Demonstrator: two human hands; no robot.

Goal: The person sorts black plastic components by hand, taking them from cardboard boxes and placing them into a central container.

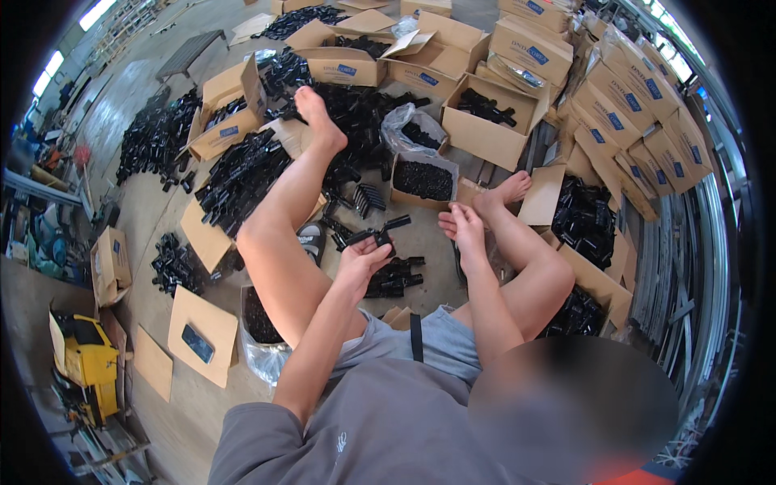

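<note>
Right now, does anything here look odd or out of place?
Yes: the person's left foot is bare amid loose black tubular parts, while a slide sandal sits unworn beside the left leg. That seems odd in such clutter. A smartphone lying on cardboard also looks out of place.

Head camera: left fisheye, looking down and forward (edges bow toward the rim).
Shirt (380, 420): nearest, bottom of view.
Left hand (361, 265), right hand (467, 231): close, mid-view.
Bench (191, 55): distant, upper left.

A black, apparently tubular part (387, 229) is held tilted in the left hand (361, 260)
</note>
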